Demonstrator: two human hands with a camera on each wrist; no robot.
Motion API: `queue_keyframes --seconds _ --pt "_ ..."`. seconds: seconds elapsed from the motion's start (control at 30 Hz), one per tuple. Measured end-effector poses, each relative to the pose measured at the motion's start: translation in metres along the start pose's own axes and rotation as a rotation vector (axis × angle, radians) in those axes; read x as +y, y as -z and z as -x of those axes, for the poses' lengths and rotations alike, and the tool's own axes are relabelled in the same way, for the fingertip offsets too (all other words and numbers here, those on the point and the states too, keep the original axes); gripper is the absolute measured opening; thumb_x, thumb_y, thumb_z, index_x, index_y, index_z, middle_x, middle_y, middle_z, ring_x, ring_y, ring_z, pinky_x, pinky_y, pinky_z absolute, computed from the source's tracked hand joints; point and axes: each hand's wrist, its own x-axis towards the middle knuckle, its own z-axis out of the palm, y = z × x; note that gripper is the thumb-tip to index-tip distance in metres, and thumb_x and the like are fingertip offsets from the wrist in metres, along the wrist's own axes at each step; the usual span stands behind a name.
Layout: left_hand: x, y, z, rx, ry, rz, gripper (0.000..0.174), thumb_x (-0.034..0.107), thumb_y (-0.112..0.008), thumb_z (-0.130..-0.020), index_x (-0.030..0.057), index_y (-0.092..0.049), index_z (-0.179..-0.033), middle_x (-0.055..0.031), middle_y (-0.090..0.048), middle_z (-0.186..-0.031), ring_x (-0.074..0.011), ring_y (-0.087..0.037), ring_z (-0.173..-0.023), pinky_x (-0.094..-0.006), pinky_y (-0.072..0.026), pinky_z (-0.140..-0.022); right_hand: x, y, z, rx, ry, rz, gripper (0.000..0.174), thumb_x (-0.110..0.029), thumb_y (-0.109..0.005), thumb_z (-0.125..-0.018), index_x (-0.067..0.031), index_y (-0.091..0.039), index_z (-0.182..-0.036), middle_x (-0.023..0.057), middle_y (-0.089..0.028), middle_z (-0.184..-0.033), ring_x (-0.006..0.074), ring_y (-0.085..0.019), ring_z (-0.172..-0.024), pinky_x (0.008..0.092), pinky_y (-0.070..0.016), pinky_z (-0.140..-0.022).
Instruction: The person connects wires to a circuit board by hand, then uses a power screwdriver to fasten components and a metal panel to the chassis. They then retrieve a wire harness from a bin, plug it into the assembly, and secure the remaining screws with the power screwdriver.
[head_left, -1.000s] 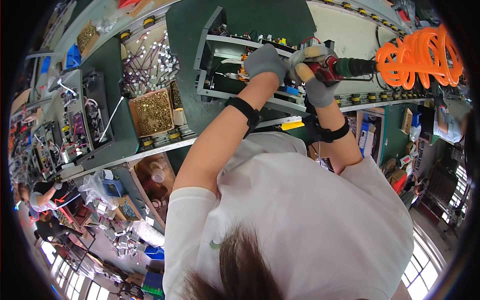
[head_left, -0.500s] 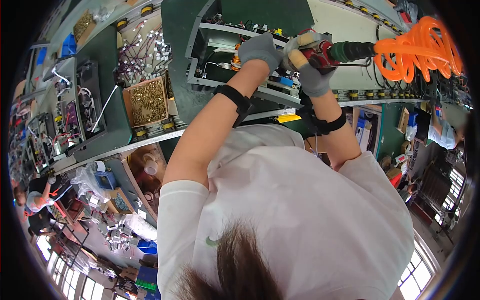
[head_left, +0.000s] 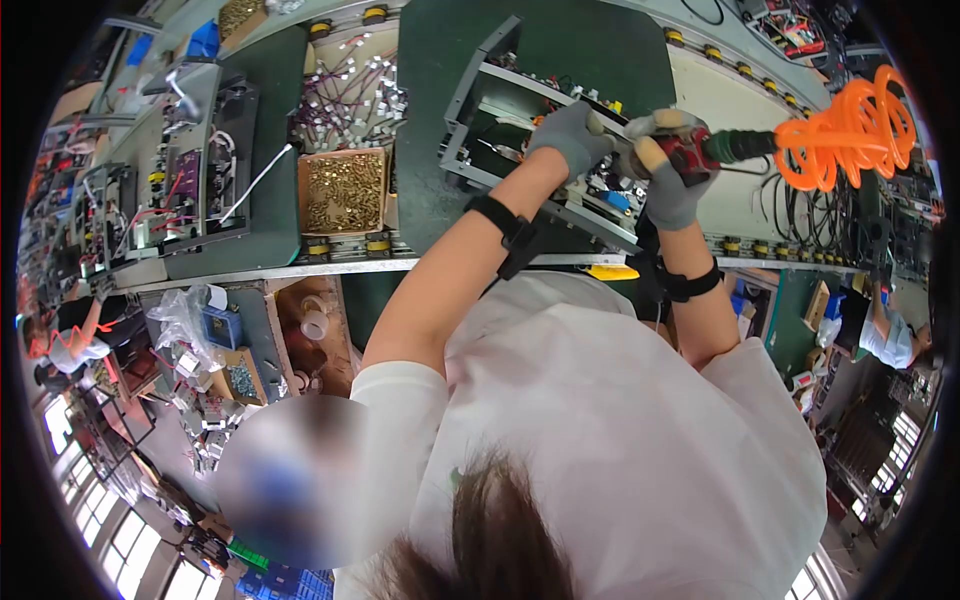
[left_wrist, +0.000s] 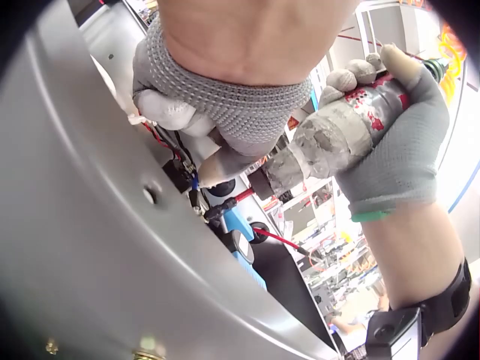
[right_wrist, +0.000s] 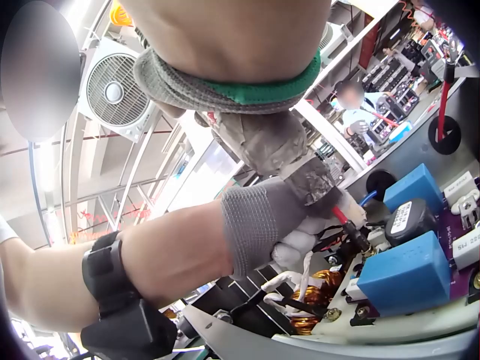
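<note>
The gloved right hand (head_left: 672,170) grips a red power driver (head_left: 690,155) wrapped in worn tape, with an orange coiled hose on its far end. In the left wrist view the driver's red bit (left_wrist: 244,196) reaches down to a black connector inside a grey metal chassis (head_left: 590,215). The gloved left hand (head_left: 572,140) is inside the chassis beside the driver's nose; its fingers (left_wrist: 217,166) are bent near the wires, and what they hold is hidden. Blue block components (right_wrist: 405,274) and copper coils (right_wrist: 324,289) sit by the bit in the right wrist view.
Left of the chassis are a box of brass screws (head_left: 343,192) and a heap of white-plug wires (head_left: 350,105). A second open chassis (head_left: 190,165) stands farther left. The orange hose (head_left: 845,135) hangs at the right. Rollers line the bench edges.
In the head view the whole scene, with hands, driver and chassis, has shifted right and slightly down. The driver stays in the right hand's grip, and the left hand remains beside its nose.
</note>
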Motion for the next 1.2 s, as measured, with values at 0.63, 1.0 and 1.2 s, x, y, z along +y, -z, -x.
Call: queue_keyframes --seconds 0.63,1.0,1.2 --pt "-0.034 -0.019 0.065 -0.06 0.076 0.992 0.023 0.015 -0.047 -0.084 0.0032 -0.055 -0.102 -0.0039 -0.055 -0.075 -0.011 -0.053 -0.057 -0.0253 -0.0475 -0.052 -0.032 0.013 0.004 0.069 0.014 -0.23 0.035 -0.018 -0.052 -0.079 0.0012 -0.046 -0.107 0.0096 -0.048 -0.092 0.0229 -0.046 -0.092 0.0379 -0.0344 -0.088" --pt "-0.026 -0.004 0.071 -0.086 0.093 0.873 0.024 0.024 -0.052 -0.085 0.0046 -0.062 -0.095 -0.0021 -0.059 -0.069 -0.0073 -0.048 -0.053 -0.0231 -0.0365 -0.047 -0.027 0.032 -0.001 -0.048 -0.046 -0.34 0.033 -0.017 -0.05 -0.086 0.0027 -0.044 -0.111 0.0123 -0.045 -0.097 0.0199 -0.048 -0.085 0.0355 -0.0458 -0.071" --pt "-0.028 -0.008 0.071 -0.138 0.061 1.089 0.025 0.027 -0.051 -0.088 0.0043 -0.061 -0.091 -0.0031 -0.06 -0.069 -0.0045 -0.046 -0.047 -0.0203 -0.0332 -0.04 -0.026 0.034 -0.003 -0.016 -0.023 -0.376 0.032 -0.016 -0.047 -0.087 0.0025 -0.044 -0.112 0.011 -0.046 -0.096 0.0219 -0.046 -0.094 0.0361 -0.0436 -0.078"
